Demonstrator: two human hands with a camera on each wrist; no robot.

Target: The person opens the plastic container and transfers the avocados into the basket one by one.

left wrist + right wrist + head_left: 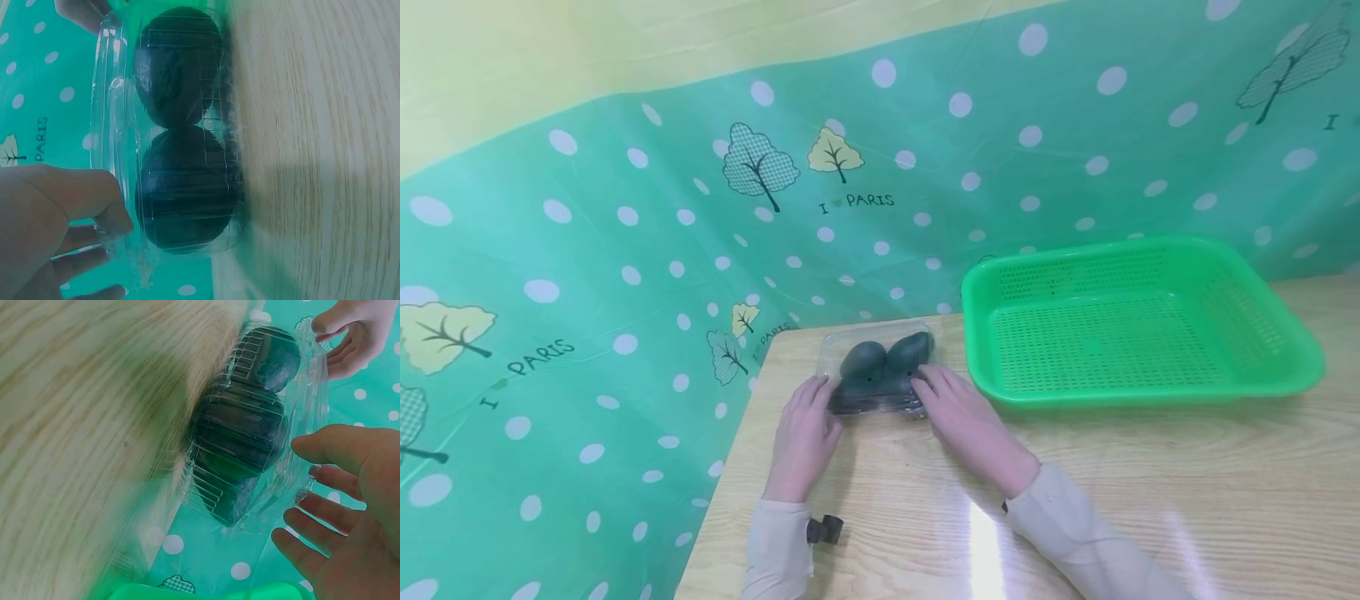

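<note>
A clear plastic clamshell box (829,346) stands on the table near its back left corner. Inside lie dark green avocados, a left one (862,363) and a right one (908,352), side by side. My left hand (805,429) is at the box's left end, its thumb (112,203) on the rim and fingers behind the edge. At the right end, my right hand (966,417) pinches the rim lightly between thumb (319,444) and index finger, the other fingers spread loosely.
A large green plastic basket (1150,397) stands on the wooden table (887,508) just right of the box. Behind and to the left hangs a green dotted cloth (647,333). A small black device (825,530) sits at my left wrist.
</note>
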